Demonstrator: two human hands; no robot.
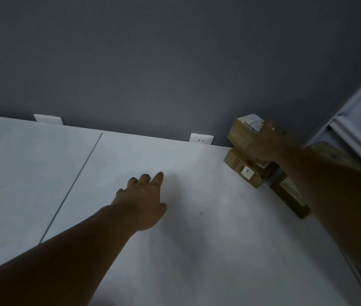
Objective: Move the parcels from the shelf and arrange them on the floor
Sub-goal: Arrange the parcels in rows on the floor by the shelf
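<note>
Head view looks down on a pale floor meeting a dark wall; left hand hangs over bare floor, fingers loosely bent and apart, holding nothing, well apart from every box; far right, against the wall, top box sits askew over low box, resting on it or just above it, I cannot tell which; near box lies just beside that stack, partly hidden by the right forearm; right hand lies on the top box.

Risk, as I judge it: the top box is crooked on its base, so a one-handed shove or a careless let-go could tip it toward the wall or drag the low box out of line; the left hand is too far off to steady anything.

Top box lies under the right fingers, which reach across its right end beside the label; blur hides whether they clamp it or only rest there, so I cannot tell.
</note>
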